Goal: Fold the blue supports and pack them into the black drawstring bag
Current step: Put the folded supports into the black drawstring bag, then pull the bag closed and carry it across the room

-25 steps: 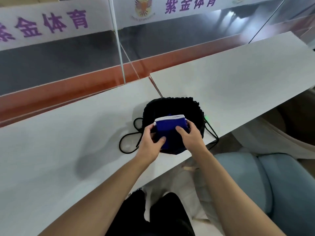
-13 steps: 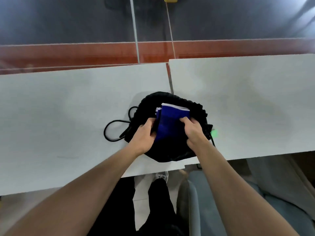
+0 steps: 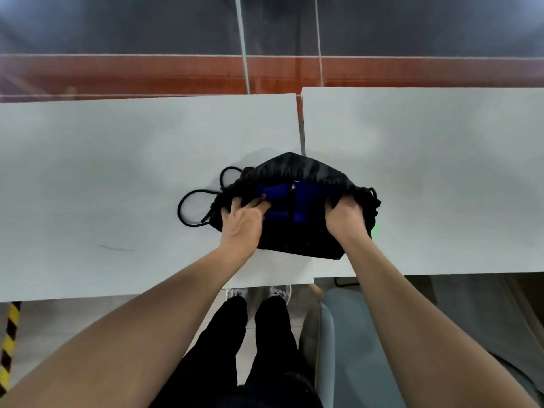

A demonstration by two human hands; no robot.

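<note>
The black drawstring bag [image 3: 297, 172] lies on the white table [image 3: 117, 172] near its front edge, mouth facing me. Folded blue supports [image 3: 306, 201] sit inside the open mouth, mostly sunk in, only their near sides showing. My left hand [image 3: 243, 223] grips the bag's left rim, fingertips touching the blue fabric. My right hand [image 3: 344, 217] grips the bag's right rim with fingers curled into the opening. The black cord [image 3: 188, 207] loops out on the table left of the bag.
A second white table [image 3: 441, 172] butts against the first, with a narrow seam behind the bag. A blue-grey chair [image 3: 347, 348] stands below right, my legs and shoes beneath the table edge. A yellow-black striped strip [image 3: 10, 340] runs at lower left. Glass panels rise behind.
The blue supports have sunk from standing above the bag's mouth to deep inside it. Both hands shifted from the supports to the bag's rim, spreading apart. The camera tilted further down.
</note>
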